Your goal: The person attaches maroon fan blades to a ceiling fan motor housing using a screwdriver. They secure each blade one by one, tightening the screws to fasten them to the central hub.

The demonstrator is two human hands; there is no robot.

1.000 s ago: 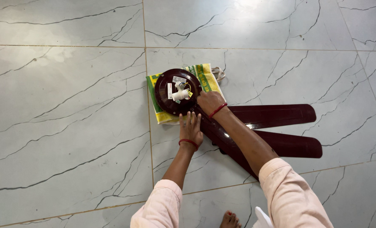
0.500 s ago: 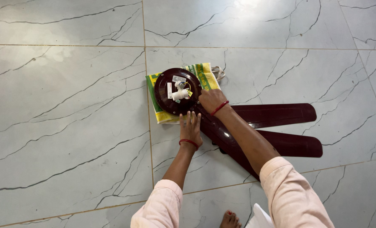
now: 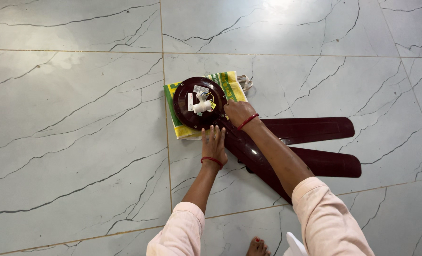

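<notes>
A dark maroon ceiling fan motor housing [image 3: 185,102] lies on the floor on a yellow and green cloth bag [image 3: 232,85], with white wiring parts [image 3: 202,105] at its centre. My left hand [image 3: 214,143] lies flat, fingers together, against the housing's near edge where a blade joins. My right hand [image 3: 238,112] rests on the housing's right rim, fingers curled over it. Three maroon fan blades [image 3: 310,129] fan out to the right, partly hidden under my right forearm.
Pale marble floor tiles [image 3: 68,123] with dark veins and grout lines surround the fan. My bare toes [image 3: 258,246] show at the bottom edge, beside a white object [image 3: 294,245]. Both sleeves are light pink.
My left hand has shifted slightly up toward the housing. The fan and the right hand have stayed in place.
</notes>
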